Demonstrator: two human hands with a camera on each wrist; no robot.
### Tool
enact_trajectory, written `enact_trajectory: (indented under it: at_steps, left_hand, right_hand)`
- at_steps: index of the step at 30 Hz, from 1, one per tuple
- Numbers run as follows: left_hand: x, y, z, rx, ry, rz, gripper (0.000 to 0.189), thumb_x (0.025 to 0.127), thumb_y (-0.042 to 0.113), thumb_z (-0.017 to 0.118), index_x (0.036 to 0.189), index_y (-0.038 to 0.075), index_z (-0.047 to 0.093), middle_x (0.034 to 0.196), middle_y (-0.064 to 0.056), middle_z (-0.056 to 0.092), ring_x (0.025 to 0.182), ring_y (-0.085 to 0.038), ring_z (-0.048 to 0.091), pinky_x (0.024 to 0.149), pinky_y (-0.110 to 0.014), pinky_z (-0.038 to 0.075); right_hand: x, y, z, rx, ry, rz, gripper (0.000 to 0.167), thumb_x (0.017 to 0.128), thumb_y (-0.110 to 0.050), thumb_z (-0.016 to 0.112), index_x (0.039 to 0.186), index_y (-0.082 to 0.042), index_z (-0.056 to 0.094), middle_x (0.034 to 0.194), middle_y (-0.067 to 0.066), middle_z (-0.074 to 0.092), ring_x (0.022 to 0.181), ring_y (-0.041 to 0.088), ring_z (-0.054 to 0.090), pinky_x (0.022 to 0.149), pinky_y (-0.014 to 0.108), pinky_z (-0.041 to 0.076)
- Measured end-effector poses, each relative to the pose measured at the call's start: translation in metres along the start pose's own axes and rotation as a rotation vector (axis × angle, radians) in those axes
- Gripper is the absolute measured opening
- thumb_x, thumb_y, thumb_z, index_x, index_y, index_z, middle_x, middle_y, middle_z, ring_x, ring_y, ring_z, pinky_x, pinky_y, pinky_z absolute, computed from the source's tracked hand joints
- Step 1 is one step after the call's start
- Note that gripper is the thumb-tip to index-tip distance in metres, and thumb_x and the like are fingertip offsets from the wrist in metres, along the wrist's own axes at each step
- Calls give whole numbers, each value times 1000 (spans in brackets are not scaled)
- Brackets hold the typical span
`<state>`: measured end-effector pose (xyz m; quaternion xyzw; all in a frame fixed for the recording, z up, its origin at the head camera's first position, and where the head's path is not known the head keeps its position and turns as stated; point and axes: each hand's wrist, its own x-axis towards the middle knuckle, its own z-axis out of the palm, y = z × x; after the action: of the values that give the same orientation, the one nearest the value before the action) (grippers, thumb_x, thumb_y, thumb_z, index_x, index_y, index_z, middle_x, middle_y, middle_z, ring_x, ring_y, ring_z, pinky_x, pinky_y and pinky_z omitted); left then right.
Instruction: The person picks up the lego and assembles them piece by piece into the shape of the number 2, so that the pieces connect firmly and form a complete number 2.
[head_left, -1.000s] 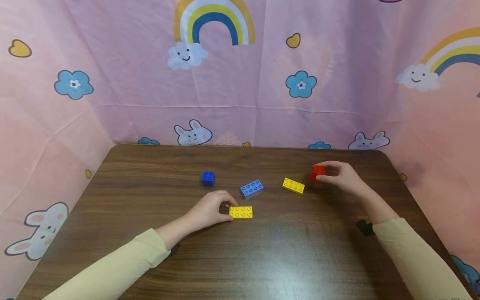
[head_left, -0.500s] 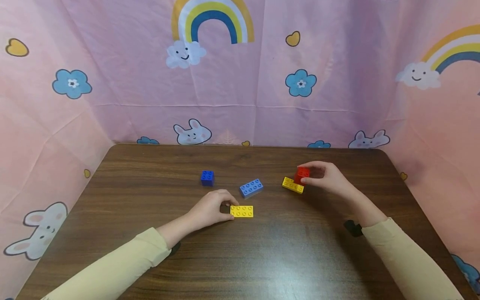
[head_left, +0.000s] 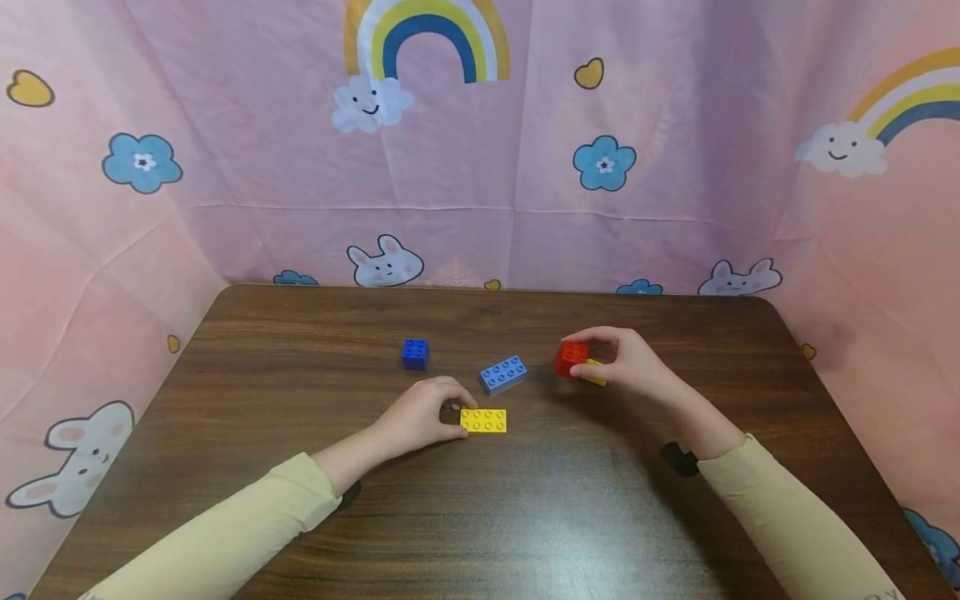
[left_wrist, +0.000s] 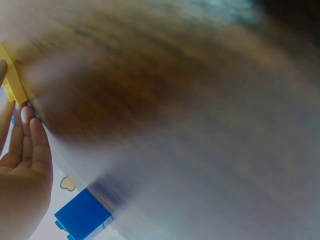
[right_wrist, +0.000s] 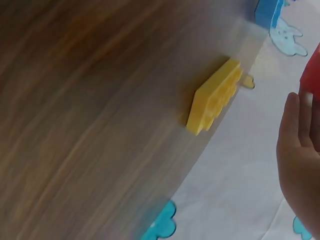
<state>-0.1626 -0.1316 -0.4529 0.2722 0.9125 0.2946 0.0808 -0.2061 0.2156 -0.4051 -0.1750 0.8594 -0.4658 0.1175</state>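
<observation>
The left hand [head_left: 423,417] has its thumb and fingers clamped on the left end of the near yellow brick [head_left: 483,421], which lies studs up on the table [head_left: 525,508], its long side running left to right. The right hand [head_left: 633,362] pinches the red brick [head_left: 572,358] between thumb and fingers, studs up, to the right of the light blue brick [head_left: 503,374]. In the head view the red brick and that hand cover most of the far yellow brick [head_left: 596,380], so only its right end shows; in the right wrist view the same yellow brick sits on the table, well apart from the hand and the red brick. The light blue brick lies at a slant just beyond the near yellow one, with no hand touching it. The dark blue brick [head_left: 416,355] stands farther left, beyond the left hand and touched by neither hand. Both arms wear pale yellow sleeves [head_left: 232,525], with a dark piece [head_left: 678,459] showing under each wrist. Behind the table hangs a pink cloth [head_left: 487,167] printed with rainbows, clouds, flowers, hearts and rabbits
</observation>
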Motion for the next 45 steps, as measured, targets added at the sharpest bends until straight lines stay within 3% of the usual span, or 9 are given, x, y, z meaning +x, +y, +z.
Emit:
enact_trajectory:
  at_steps: [4,10,21,30,38,45]
  left_hand:
    - [0,-1,-1,3,-4,-8,32,84,13,92,113,11,79,113,-2,76,99,-15,67,89,-32,61]
    - [-1,-2,-1,-3,-4,-17,32,83,15,92,112,11,78,113,-2,76,100,-15,68,91,-33,61]
    - [-2,-6,-2,15,8,8,31,82,15,92,110,11,78,109,-1,76,98,-15,68,88,-32,61]
    - [-1,-9,-2,11,14,24,28,83,14,92,107,10,78,106,-2,76,96,-15,67,86,-30,60]
    - [-1,-9,-1,11,25,14,28,83,14,92,106,9,78,104,-2,76,94,-15,68,85,-30,60]
    - [-2,-8,0,13,42,12,31,82,13,93,108,7,78,106,-4,77,96,-17,70,86,-34,62]
  right_hand:
    - [3,-4,10,44,-14,-6,45,94,-11,81,136,-1,68,134,22,71,122,38,69,110,61,55]
    - [6,-11,25,83,-30,-60,45,91,-6,83,133,2,69,131,23,72,117,37,70,110,65,54]
    - [13,-22,53,118,-77,-65,45,87,-6,87,130,-1,72,127,19,75,113,31,72,104,52,61]
    - [16,-30,75,90,-117,-99,44,86,-7,88,128,-2,74,121,17,77,107,25,74,102,49,62]
    - [22,-31,90,44,-135,-175,41,85,-10,90,124,-5,77,123,13,78,115,27,71,104,51,60]
    - [28,-33,101,-3,-151,-192,41,84,-13,92,122,-5,78,120,12,79,107,23,75,96,38,64]
